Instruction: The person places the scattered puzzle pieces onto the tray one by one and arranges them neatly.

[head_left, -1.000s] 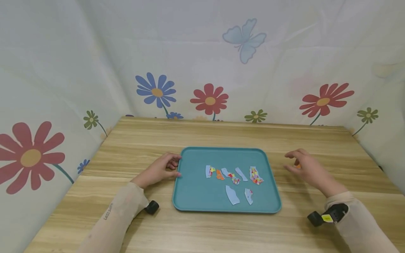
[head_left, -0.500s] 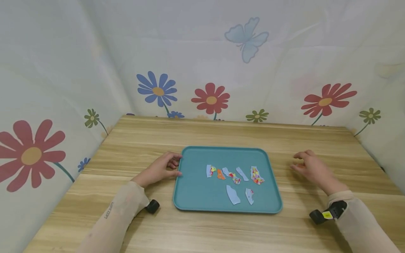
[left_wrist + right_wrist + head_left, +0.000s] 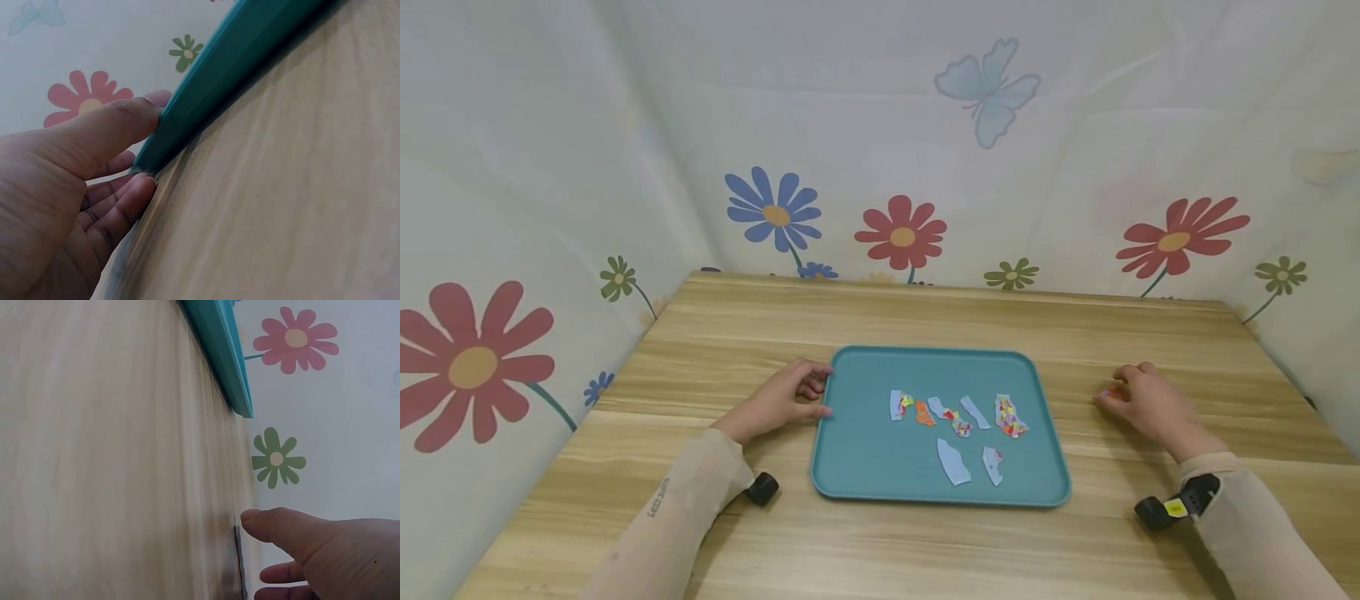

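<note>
My left hand point(image 3: 782, 396) holds the left rim of a teal tray point(image 3: 865, 471), thumb and fingers on it. The left wrist view shows the thumb point(image 3: 134, 115) against the tray's side point(image 3: 206, 75), other fingers lower near its end. On the tray lie several thin irregular pieces, pale blue, orange or multicoloured, like torn paper or puzzle pieces. My right hand point(image 3: 1150, 408) is right of the tray, low over the table, with a small orange piece point(image 3: 1117, 392) near its fingertips. In the right wrist view a thin grey edge point(image 3: 240, 562) lies beside the thumb; thumb and fingers are apart.
The wooden table point(image 3: 925, 550) reaches back to a white cloth backdrop point(image 3: 850, 100) printed with flowers and a butterfly. Black wrist devices point(image 3: 1157, 514) sit on both wrists. A pale blue curved piece point(image 3: 953, 462) lies near the tray's front.
My right hand has moved a little to the right, away from the tray. The orange piece shows again near its fingertips. The left hand and tray have hardly moved.
</note>
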Tool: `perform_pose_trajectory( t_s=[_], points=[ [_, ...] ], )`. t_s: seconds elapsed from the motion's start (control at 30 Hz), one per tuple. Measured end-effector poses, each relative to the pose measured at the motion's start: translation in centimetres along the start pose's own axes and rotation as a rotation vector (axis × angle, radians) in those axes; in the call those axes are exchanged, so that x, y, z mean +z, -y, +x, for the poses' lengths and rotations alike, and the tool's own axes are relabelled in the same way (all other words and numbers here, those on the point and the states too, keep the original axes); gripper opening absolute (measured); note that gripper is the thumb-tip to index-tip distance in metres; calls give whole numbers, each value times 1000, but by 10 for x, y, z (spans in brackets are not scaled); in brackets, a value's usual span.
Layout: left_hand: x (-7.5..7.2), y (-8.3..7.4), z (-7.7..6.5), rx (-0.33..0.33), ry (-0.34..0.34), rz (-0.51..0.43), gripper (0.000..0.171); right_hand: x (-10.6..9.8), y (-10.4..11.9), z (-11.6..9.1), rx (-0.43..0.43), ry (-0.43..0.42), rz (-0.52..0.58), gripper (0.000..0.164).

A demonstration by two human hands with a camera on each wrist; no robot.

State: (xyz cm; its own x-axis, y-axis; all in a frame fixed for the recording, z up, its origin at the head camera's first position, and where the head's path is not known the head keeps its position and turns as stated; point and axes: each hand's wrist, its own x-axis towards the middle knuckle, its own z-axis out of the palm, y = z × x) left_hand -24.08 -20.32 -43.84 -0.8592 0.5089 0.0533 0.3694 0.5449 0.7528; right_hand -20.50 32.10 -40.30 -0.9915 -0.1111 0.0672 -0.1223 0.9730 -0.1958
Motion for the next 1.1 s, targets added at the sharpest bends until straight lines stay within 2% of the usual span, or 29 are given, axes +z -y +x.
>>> perform_pose_trajectory(
  t_s=[0.3,0.67,1.1],
  points=[
    [0,0,0,-1,-3,5,66,2,-3,2,76,32,-20,62],
    [1,-1,1,-5,-5,16,65,1,-1,1,84,57,7,52],
    [-1,-4,-1,-10,-3,10,66,0,-2,1,50,49,33,55]
  ],
)
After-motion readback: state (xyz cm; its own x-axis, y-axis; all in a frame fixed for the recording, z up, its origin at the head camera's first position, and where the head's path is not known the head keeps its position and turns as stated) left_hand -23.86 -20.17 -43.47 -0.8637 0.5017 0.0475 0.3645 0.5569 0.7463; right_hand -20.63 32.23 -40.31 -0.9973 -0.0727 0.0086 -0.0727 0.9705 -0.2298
